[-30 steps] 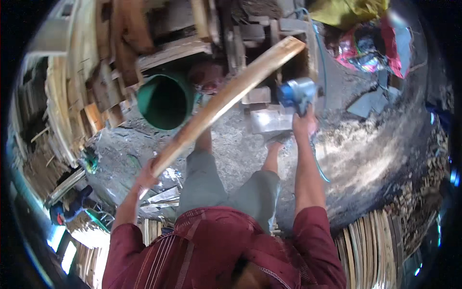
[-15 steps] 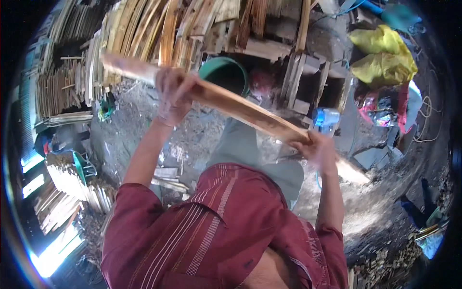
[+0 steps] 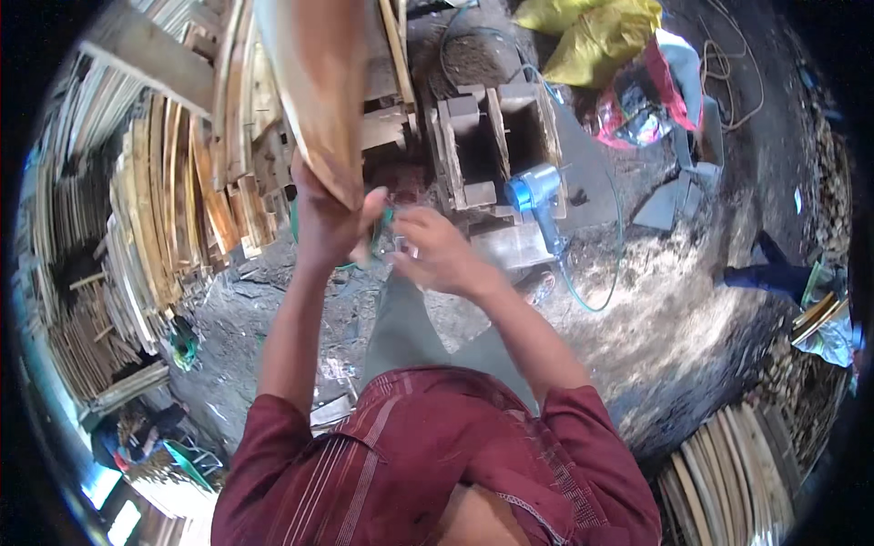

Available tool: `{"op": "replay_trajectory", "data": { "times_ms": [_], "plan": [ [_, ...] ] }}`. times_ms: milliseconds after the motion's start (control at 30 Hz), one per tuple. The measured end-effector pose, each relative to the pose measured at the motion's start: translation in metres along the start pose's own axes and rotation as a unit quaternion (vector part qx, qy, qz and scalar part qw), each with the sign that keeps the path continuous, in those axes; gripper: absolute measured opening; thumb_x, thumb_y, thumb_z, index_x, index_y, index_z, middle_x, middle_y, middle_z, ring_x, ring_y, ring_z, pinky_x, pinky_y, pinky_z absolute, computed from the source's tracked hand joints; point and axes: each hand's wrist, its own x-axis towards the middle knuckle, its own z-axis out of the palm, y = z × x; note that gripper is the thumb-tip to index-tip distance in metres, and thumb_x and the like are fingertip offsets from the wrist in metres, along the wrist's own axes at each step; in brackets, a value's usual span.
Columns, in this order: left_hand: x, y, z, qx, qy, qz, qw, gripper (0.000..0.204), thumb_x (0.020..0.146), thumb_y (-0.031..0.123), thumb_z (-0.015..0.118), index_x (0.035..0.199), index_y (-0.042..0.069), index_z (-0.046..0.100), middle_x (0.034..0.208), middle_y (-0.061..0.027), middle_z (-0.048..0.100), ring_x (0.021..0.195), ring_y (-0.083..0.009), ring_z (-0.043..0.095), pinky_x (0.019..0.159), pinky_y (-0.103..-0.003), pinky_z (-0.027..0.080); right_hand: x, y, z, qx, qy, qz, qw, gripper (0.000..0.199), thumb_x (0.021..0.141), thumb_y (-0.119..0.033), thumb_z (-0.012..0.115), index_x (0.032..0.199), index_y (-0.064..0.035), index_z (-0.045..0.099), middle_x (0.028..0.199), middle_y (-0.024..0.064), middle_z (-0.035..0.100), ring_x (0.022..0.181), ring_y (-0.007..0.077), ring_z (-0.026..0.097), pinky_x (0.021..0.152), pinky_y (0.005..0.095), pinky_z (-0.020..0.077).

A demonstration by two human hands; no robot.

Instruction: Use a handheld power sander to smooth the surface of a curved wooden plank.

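Observation:
A wooden board [image 3: 332, 100] stands up steeply toward the view, its top running past the upper edge and blurred by motion. Near its lower end it is gripped by my left hand [image 3: 326, 223], whose thumb sticks out to the right. My right hand [image 3: 442, 250] is just to the right of that end, apart from the board. Its fingers are loosely bent and spread, with nothing seen in them. Behind my hands a green bucket [image 3: 293, 221] is mostly hidden.
Stacked wooden slats [image 3: 168, 173] fill the left side. A rough wooden frame [image 3: 499, 136] stands ahead, with a blue and grey corded power tool [image 3: 542, 196] against it. Beyond are yellow sacks [image 3: 601, 41] and a pink bag [image 3: 672, 82]. More slats [image 3: 733, 469] lie at lower right.
The board has swung from lying crosswise in both hands to upright in my left. My right hand has let go and moved left. The view has turned to the right.

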Motion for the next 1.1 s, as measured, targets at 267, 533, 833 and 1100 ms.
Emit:
{"op": "replay_trajectory", "data": {
  "times_ms": [267, 533, 833, 1100],
  "plan": [
    [-0.108, -0.188, 0.037, 0.223, -0.248, -0.075, 0.940, 0.086, 0.061, 0.017, 0.078, 0.137, 0.009, 0.039, 0.102, -0.0209, 0.059, 0.096, -0.0385, 0.058, 0.084, -0.045, 0.049, -0.151, 0.186, -0.032, -0.167, 0.092, 0.508, 0.840, 0.054, 0.080, -0.034, 0.067, 0.116, 0.0058, 0.058, 0.112, 0.0257, 0.062, 0.106, 0.0375, 0.059, 0.096, 0.0407, 0.0447],
    [-0.128, -0.247, 0.032, 0.324, -0.308, -0.114, 0.887, 0.077, 0.065, 0.016, 0.072, 0.135, 0.016, 0.040, 0.090, -0.0226, 0.058, 0.085, -0.0424, 0.059, 0.075, -0.050, 0.049, -0.142, 0.257, -0.037, -0.413, -0.015, 0.550, 0.725, 0.085, 0.074, -0.012, 0.067, 0.146, -0.0084, 0.022, 0.125, 0.0249, 0.045, 0.113, 0.0397, 0.047, 0.100, 0.0457, 0.0368],
    [-0.088, -0.251, 0.021, 0.324, -0.341, -0.104, 0.876, 0.068, 0.070, 0.016, 0.068, 0.132, 0.016, 0.041, 0.091, -0.0244, 0.061, 0.089, -0.0433, 0.059, 0.080, -0.052, 0.048, -0.110, 0.263, -0.085, -0.284, -0.042, 0.588, 0.756, 0.083, 0.068, -0.008, 0.064, 0.141, -0.0024, 0.025, 0.114, 0.0285, 0.057, 0.110, 0.0382, 0.059, 0.092, 0.0466, 0.0457],
    [-0.097, -0.286, 0.009, 0.327, -0.321, -0.040, 0.888, 0.064, 0.080, 0.024, 0.066, 0.138, 0.016, 0.040, 0.093, -0.0225, 0.060, 0.087, -0.0386, 0.058, 0.081, -0.048, 0.047, -0.069, 0.223, -0.114, 0.418, 0.282, 0.544, 0.671, 0.014, 0.078, -0.015, 0.059, 0.070, -0.0053, 0.052, 0.062, 0.0054, 0.048, 0.051, 0.0186, 0.049, 0.050, 0.0342, 0.0440]
  ]
}}
